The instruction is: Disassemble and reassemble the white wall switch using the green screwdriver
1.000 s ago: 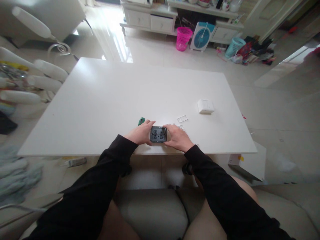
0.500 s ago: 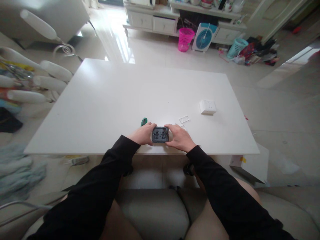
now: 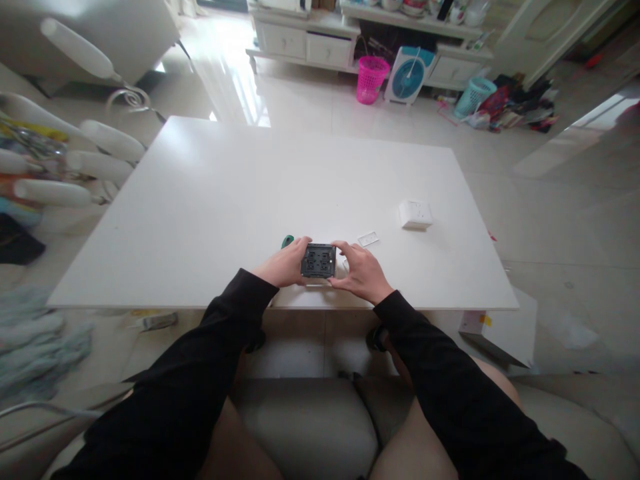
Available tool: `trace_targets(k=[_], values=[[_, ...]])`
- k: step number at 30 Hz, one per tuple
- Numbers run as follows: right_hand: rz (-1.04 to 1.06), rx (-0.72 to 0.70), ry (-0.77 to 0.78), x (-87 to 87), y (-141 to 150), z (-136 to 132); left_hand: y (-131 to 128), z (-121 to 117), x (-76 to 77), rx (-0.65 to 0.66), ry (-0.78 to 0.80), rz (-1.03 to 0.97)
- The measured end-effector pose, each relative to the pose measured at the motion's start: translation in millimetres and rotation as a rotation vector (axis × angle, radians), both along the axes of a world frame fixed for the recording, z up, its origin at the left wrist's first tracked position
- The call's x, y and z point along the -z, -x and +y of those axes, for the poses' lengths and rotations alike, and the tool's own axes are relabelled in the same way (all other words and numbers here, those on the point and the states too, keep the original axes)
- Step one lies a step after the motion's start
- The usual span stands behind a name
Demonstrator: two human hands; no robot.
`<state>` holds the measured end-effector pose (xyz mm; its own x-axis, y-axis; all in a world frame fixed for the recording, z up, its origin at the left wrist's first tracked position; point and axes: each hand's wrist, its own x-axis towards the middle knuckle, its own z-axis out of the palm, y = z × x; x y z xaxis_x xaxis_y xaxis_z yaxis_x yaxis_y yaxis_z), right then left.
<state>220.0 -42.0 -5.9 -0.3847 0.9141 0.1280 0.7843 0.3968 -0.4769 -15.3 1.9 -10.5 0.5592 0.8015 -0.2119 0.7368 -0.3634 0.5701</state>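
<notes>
Near the table's front edge, a black wall socket insert [image 3: 319,261] with slots across its face is held up between both hands. My left hand [image 3: 286,265] grips its left edge, with the thumb at the top corner. My right hand [image 3: 365,272] pinches its right edge between fingers and thumb. Just beyond my left hand lies a green handle [image 3: 287,241], the rest of it hidden by that hand. A thin white cover plate [image 3: 369,239] with openings lies past my right hand. Something white partly shows below the insert; I cannot tell what.
A white socket box [image 3: 415,214] sits on the right side of the white table [image 3: 225,193]. White curved chair parts [image 3: 100,167] stand close to its left edge. Across the floor are a pink basket [image 3: 372,81] and a blue fan [image 3: 409,75].
The insert has risen slightly away from me and its face has tilted more toward the camera. Both hands have moved with it, still holding its edges.
</notes>
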Motion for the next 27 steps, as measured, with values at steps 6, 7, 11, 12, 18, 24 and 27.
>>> trace_targets(k=[6, 7, 11, 12, 18, 24, 27], values=[[0.070, -0.017, -0.065, 0.4, -2, -1, -3, 0, -14.0, -0.037, -0.083, -0.071], [0.097, -0.017, -0.091, 0.1, -3, 0, -3, 0, -17.2, -0.050, -0.101, -0.102], [0.239, 0.072, -0.201, -1.9, -5, 3, -6, 2, -26.4, -0.159, -0.144, -0.262], [0.277, 0.108, -0.218, -2.6, -6, 4, -6, 2, -27.1, -0.194, -0.145, -0.283], [0.433, 0.311, -0.225, -7.2, -10, 9, -6, 4, -25.8, -0.278, -0.118, -0.192], [0.524, 0.426, -0.173, -12.3, -10, 9, -8, 4, -32.9, -0.325, -0.112, 0.002], [0.483, 0.417, -0.101, -13.3, -10, 9, -8, 4, -35.4, -0.356, -0.123, -0.001]])
